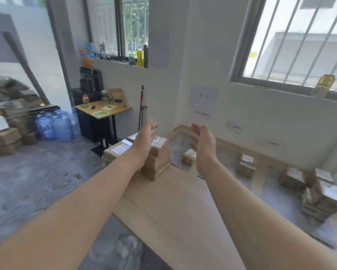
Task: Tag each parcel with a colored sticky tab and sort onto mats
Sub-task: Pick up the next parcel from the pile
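Note:
A stack of brown parcels [157, 161] stands at the far left end of the wooden table [171, 207]. My left hand [144, 137] is raised just left of the stack's top, fingers apart, holding nothing. My right hand [202, 145] hovers to the stack's right, fingers apart and empty. A small parcel [189, 156] lies on a grey mat [178, 151] between my hands. Another parcel [246, 165] sits on a mat further right. More stacked parcels [321, 197] stand at the right. I see no sticky tabs.
A flat parcel [117, 150] lies left of the stack near the table edge. Paper labels [203, 96] hang on the wall above the mats. On the floor at left are water jugs [54, 125], a small desk [103, 111] and piled cartons [3, 121].

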`<state>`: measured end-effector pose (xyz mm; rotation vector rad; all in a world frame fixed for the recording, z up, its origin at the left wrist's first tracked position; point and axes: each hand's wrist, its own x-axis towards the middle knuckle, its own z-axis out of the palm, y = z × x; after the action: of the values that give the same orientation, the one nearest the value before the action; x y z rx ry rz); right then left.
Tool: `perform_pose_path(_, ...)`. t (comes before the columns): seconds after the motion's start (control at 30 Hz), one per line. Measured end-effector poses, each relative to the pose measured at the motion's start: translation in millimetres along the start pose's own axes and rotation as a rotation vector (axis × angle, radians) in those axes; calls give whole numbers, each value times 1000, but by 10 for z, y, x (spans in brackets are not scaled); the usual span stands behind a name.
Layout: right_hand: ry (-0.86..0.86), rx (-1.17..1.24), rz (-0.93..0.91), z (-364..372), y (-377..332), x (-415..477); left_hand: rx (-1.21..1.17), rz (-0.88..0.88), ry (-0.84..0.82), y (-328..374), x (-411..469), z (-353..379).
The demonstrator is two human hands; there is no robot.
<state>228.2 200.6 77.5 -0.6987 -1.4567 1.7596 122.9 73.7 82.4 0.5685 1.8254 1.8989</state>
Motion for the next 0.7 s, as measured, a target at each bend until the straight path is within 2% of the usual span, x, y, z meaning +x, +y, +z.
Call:
perform_pose_path(0.17, -22, -3, 34, 446, 215, 57, -32, -28, 54, -88, 263, -454)
perform_pose_path(0.43, -4, -58, 23, 1418, 683, 451, 3, -43, -9, -390, 1110, -1259)
perform_pose_path(0.7, 108, -177, 113, 2376, 1583, 857, -10, -197, -38, -961, 2029, -2201)
